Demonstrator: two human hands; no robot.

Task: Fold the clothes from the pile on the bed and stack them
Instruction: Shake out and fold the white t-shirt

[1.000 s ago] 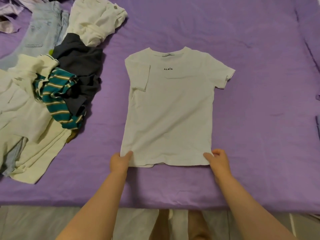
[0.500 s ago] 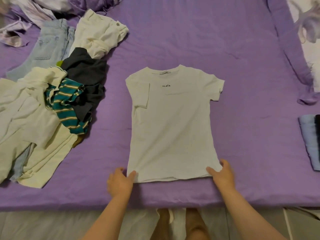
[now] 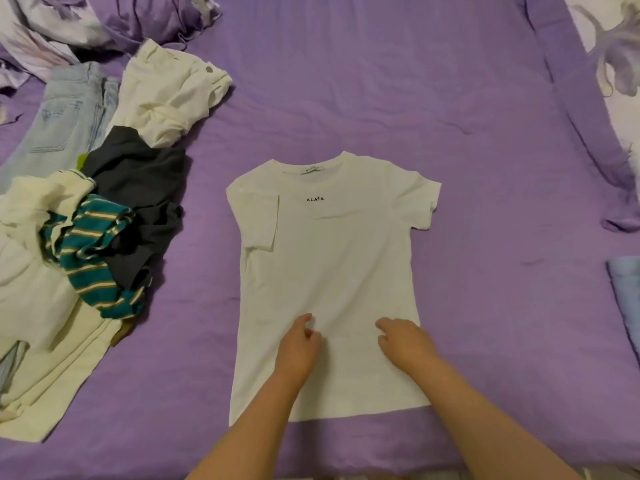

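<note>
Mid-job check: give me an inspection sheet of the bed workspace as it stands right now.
Surface: purple bedsheet, lightly wrinkled.
Job's things: white T-shirt lies flat, front up, one sleeve folded in over the chest, the other spread out. Unfolded pile on the left: cream garments, teal striped top, dark grey garment, light jeans. Folded blue item at the right edge.
Clutter: nothing seen.
Hands: left hand and right hand are over the shirt's lower half, fingers loosely bent, gripping nothing.
Cables: nothing seen.
Surroundings: floral bedding bunched at top left and more at top right.
</note>
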